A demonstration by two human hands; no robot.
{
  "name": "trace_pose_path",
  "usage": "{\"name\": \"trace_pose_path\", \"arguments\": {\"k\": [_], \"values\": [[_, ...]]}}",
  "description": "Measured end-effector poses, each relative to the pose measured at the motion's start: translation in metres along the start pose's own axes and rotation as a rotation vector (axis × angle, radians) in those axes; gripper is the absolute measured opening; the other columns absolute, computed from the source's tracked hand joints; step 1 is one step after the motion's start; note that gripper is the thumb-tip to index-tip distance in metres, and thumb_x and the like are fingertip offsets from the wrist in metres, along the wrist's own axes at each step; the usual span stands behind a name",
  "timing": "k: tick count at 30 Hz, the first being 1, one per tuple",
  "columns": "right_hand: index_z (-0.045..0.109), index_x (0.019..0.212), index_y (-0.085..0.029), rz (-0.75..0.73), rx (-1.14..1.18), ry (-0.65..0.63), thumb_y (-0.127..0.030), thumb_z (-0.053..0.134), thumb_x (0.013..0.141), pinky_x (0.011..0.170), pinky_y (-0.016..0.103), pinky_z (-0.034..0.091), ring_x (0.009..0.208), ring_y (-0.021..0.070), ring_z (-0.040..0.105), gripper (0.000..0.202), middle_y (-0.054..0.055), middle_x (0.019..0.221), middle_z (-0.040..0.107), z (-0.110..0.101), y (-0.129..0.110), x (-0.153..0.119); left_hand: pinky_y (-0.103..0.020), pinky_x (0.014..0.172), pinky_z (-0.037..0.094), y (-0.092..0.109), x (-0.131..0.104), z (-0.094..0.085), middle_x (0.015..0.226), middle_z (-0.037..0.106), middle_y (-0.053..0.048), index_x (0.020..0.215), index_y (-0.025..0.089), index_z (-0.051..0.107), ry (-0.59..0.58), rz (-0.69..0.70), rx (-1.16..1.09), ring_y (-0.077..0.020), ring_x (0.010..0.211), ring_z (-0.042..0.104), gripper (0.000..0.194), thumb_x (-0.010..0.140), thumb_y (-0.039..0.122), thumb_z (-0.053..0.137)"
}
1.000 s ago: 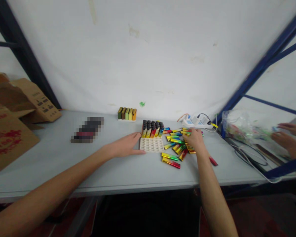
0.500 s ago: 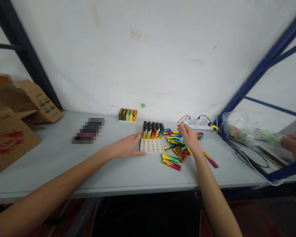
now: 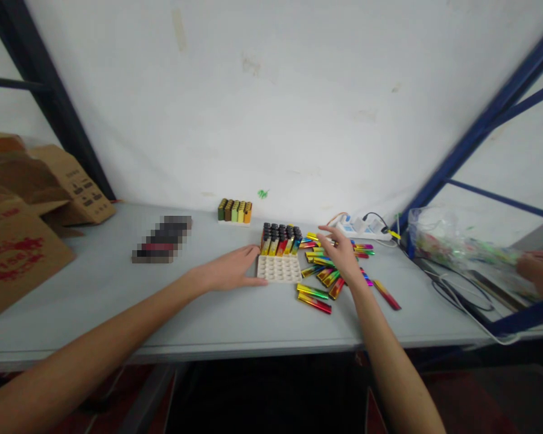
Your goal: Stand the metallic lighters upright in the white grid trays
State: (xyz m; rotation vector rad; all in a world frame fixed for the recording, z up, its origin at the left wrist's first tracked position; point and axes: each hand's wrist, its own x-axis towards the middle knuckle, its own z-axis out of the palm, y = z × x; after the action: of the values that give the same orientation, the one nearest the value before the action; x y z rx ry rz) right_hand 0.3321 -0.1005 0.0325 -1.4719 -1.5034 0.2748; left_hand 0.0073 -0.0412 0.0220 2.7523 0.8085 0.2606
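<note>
My left hand (image 3: 230,269) lies at the left side of a white tray (image 3: 279,269) with rows of holes, fingers stretched out and thumb apart, touching its edge. In the tray's back rows stand lighters (image 3: 281,240) with black tops and shiny coloured bodies; bare holes show in the front rows. To the right, my right hand (image 3: 342,252) hovers over a loose pile of metallic lighters (image 3: 328,274), thumb and fingers apart. A yellow lighter (image 3: 314,236) is close to its fingertips. Part of the pile is hidden under the hand.
Farther back stands another tray of lighters (image 3: 234,211). A power strip (image 3: 362,227) with cables sits by the wall. Cardboard boxes (image 3: 22,253) are at left, near a pixelated dark object (image 3: 163,240). Beyond the blue frame (image 3: 461,144), another person's hand (image 3: 536,271) is near plastic bags.
My right hand has moved slightly left and its fingers have spread from a closer, pinched shape. My left hand and the tray have stayed in place.
</note>
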Motion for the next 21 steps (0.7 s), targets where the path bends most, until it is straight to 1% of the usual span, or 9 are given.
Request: {"name": "trace_pose_path", "arguments": {"k": [2,6,8,10,13,15,16,18,21], "values": [[0.073,0.110,-0.019,0.020,0.000,0.016,-0.068,0.068,0.086,0.054,0.029,0.044,0.056,0.0152,0.051,0.054,0.001,0.072,0.065,0.001,-0.003,-0.001,-0.039,0.120,0.038,0.000,0.000,0.000,0.154,0.054,-0.019,0.141,0.017,0.044,0.003,0.008,0.001,-0.0316,0.144,0.052,0.072,0.096,0.072,0.055],[0.076,0.091,-0.019,0.007,0.021,-0.044,-0.065,0.072,0.084,0.059,0.030,0.045,0.064,0.0181,0.057,0.047,0.003,0.074,0.069,0.005,-0.008,-0.001,-0.039,0.120,0.039,-0.001,0.000,0.000,0.153,0.055,-0.019,0.140,0.017,0.045,0.011,0.015,-0.020,-0.0319,0.143,0.053,0.071,0.095,0.071,0.058],[0.071,0.082,-0.020,-0.035,0.027,-0.052,-0.068,0.067,0.087,0.064,0.031,0.046,0.068,0.0193,0.058,0.049,0.003,0.073,0.067,0.007,-0.012,-0.002,-0.039,0.120,0.040,-0.001,0.000,0.000,0.153,0.054,-0.020,0.139,0.016,0.046,0.008,0.006,-0.025,-0.0319,0.143,0.053,0.071,0.094,0.070,0.059],[0.061,0.074,-0.022,-0.075,0.012,-0.053,-0.071,0.055,0.094,0.066,0.032,0.046,0.068,0.0192,0.056,0.054,0.002,0.070,0.060,0.008,-0.018,-0.003,-0.038,0.120,0.040,-0.001,0.000,0.000,0.153,0.053,-0.020,0.138,0.015,0.046,0.005,0.002,-0.021,-0.0314,0.143,0.052,0.071,0.094,0.070,0.060],[0.056,0.077,-0.024,-0.076,0.044,-0.121,-0.073,0.037,0.101,0.070,0.033,0.049,0.072,0.0203,0.059,0.058,0.002,0.072,0.060,0.010,-0.027,-0.006,-0.036,0.120,0.039,-0.001,-0.001,0.000,0.152,0.055,-0.019,0.137,0.016,0.046,0.007,0.009,-0.009,-0.0302,0.143,0.053,0.070,0.095,0.070,0.061],[0.056,0.083,-0.024,-0.044,0.126,-0.189,-0.073,0.035,0.102,0.072,0.034,0.052,0.074,0.0209,0.062,0.056,0.003,0.077,0.064,0.012,-0.032,-0.009,-0.035,0.120,0.039,-0.001,-0.001,-0.001,0.151,0.055,-0.018,0.137,0.016,0.047,0.010,0.012,-0.006,-0.0298,0.143,0.053,0.070,0.095,0.070,0.060],[0.055,0.087,-0.025,-0.021,0.178,-0.220,-0.073,0.036,0.102,0.070,0.034,0.053,0.071,0.0204,0.062,0.054,0.002,0.077,0.063,0.013,-0.033,-0.010,-0.035,0.120,0.039,-0.001,-0.001,-0.001,0.151,0.055,-0.018,0.138,0.016,0.046,0.010,0.012,-0.007,-0.0300,0.143,0.053,0.070,0.095,0.070,0.060],[0.051,0.091,-0.027,0.029,0.256,-0.251,-0.073,0.039,0.101,0.057,0.031,0.048,0.058,0.0178,0.055,0.049,-0.001,0.069,0.056,0.015,-0.035,-0.012,-0.036,0.121,0.038,0.000,-0.001,-0.001,0.152,0.054,-0.019,0.138,0.015,0.046,0.004,0.007,-0.019,-0.0305,0.144,0.052,0.070,0.095,0.069,0.061],[0.046,0.085,-0.028,0.060,0.261,-0.211,-0.073,0.044,0.099,0.048,0.029,0.039,0.050,0.0152,0.043,0.048,-0.005,0.062,0.045,0.017,-0.034,-0.013,-0.036,0.121,0.037,0.003,-0.001,-0.002,0.153,0.053,-0.021,0.138,0.013,0.046,-0.014,-0.007,-0.038,-0.0310,0.145,0.051,0.071,0.095,0.067,0.062]]}}
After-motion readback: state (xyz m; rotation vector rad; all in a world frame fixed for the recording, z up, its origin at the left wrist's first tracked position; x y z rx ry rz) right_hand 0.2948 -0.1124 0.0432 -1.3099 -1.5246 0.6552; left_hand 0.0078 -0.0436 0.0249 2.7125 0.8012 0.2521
